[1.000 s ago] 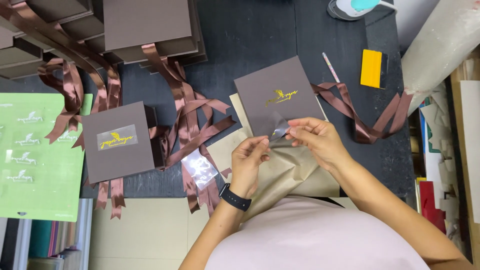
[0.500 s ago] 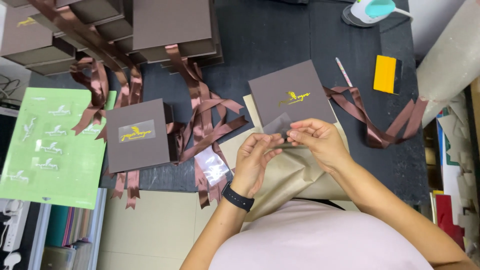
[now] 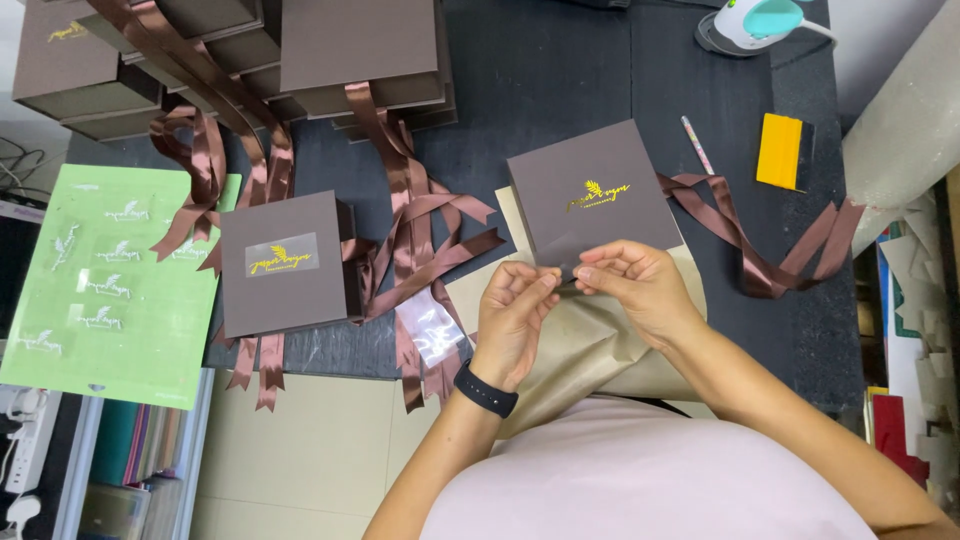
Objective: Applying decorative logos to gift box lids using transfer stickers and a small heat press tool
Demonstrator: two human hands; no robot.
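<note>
brown square box (image 3: 590, 195), gold emblem on lid, brown ribbon (image 3: 760, 235) attached.

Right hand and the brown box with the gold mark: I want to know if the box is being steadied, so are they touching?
Cannot tell. In the head view the right hand overlaps the near edge of the brown box, hiding any contact or gap.

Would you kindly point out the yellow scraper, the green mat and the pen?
yellow scraper (image 3: 779, 151), head view, middle of its face.
green mat (image 3: 150, 330), head view, bare lower part.
pen (image 3: 697, 144), head view, mid-shaft.
</note>
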